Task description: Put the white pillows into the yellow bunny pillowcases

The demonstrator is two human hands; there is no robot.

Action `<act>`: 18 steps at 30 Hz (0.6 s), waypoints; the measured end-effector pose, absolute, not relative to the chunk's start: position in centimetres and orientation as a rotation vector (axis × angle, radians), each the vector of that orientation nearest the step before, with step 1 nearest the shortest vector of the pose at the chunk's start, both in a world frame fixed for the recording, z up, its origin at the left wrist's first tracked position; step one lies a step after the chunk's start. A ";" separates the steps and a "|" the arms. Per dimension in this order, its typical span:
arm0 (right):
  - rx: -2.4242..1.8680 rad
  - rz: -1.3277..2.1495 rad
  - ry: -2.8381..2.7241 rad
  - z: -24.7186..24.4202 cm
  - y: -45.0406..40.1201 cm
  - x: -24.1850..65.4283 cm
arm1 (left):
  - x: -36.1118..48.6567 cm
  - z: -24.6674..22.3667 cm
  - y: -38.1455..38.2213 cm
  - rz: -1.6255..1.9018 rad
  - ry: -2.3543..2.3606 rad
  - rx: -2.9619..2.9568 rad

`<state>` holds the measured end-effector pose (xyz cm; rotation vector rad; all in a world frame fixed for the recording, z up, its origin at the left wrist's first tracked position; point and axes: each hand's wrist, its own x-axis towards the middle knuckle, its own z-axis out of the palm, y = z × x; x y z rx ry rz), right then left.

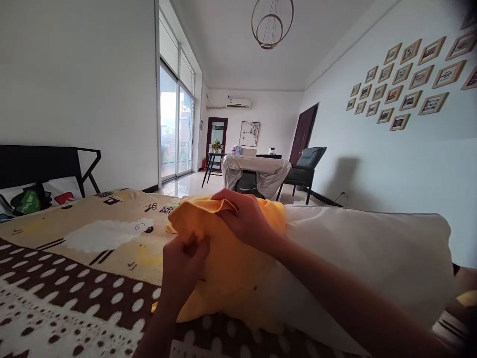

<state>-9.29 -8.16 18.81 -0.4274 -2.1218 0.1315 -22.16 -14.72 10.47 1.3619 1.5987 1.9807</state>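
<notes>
A yellow pillowcase [238, 268] covers the left end of a long white pillow [357, 263], whose right part is bare. My left hand [186, 263] pinches the near side of the yellow cloth at its left end. Higher up and a little to the right, my right hand [244, 216] grips a folded edge of the same cloth, which stands up between the two hands. Part of the pillow is hidden behind my right forearm. Both lie on a patterned blanket [108, 233] with a white sheep and brown dotted bands.
A black metal frame [40, 164] with a printed cushion [37, 199] stands at the left. Beyond the blanket are a cloth-covered table [257, 164], a black chair [309, 166] and a small plant stand [214, 156]. Picture frames [402, 82] hang on the right wall.
</notes>
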 end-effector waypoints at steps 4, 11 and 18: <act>-0.568 0.081 -2.038 18.7 -7.5 -9.0 | -23.7 10.4 -13.9 1.798 1.158 1.313; -0.612 0.080 -1.957 18.6 -6.5 -8.7 | -25.1 10.1 -12.3 1.627 1.110 1.560; -0.617 0.073 -1.967 17.9 -6.6 -8.8 | -22.9 9.4 -12.4 1.483 1.478 2.148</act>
